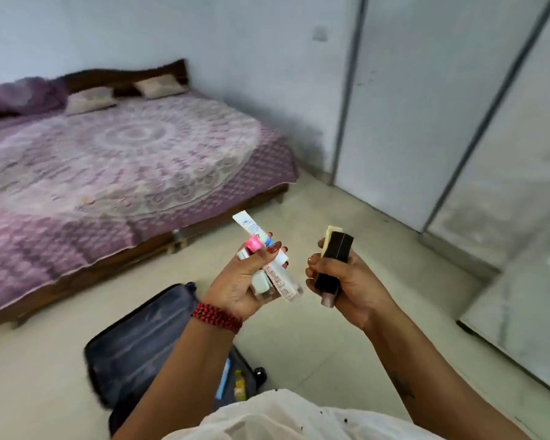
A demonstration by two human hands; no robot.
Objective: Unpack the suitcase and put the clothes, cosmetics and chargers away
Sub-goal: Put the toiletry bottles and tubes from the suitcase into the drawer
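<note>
Two packets [239, 382], perhaps, in suitcase [134, 344]

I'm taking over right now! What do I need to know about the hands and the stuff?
Left hand grips a bunch of tubes and small jars.
Right hand grips black boxes and a small bottle.
Suitcase lies open on the floor below, a few items inside.
Done: these cosmetics are out.
Left: put them away, then empty the rest.

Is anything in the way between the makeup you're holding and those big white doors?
Nothing visible lies on the floor between the cosmetics in the left hand and right hand and the white doors, which look shut.
</note>
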